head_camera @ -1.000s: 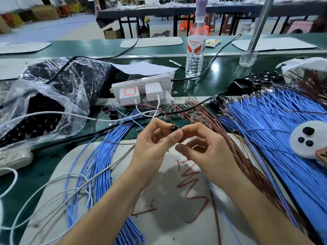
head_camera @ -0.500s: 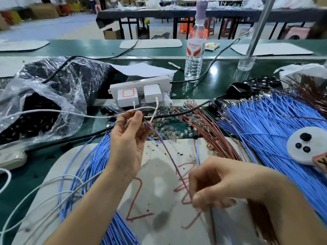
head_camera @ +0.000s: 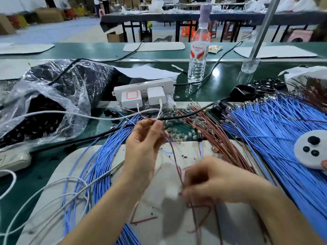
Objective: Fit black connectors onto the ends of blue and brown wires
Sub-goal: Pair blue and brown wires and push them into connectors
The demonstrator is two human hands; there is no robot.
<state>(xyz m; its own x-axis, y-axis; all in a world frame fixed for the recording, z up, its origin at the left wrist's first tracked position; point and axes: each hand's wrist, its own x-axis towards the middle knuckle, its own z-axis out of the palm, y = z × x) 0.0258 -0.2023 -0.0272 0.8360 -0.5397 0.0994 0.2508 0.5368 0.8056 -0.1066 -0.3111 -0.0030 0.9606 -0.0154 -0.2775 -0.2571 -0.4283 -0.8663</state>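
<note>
1. The left hand is raised over the mat. Thumb and fingers pinch the top of a pair, one brown wire and one blue. Held this high, the ends probably stay out of the clutter below.
2. The right hand sits lower and nearer the body, its fingers curled around the same pair. It is blurred, so I cannot tell exactly how the fingers lie. The hands are well apart, so the pair runs nearly taut between them, which looks meant to pull it straight and free of the loose strands.
3. I cannot see a connector on the held ends, because fingers and blur hide them. My guess is that this pair is being either set aside or lined up.
4. Spare connectors fill the clear bag at the left, within reach of the left hand.
5. Blue wires fan out on the right with brown wires beside them, their metal tips pointing away from the person. This puts stock on the right-hand side.
6. A second blue bundle curves down the mat's left side, perhaps finished work.
7. One risk is that the thin pair snags on the white charger cables near the left hand.
</note>
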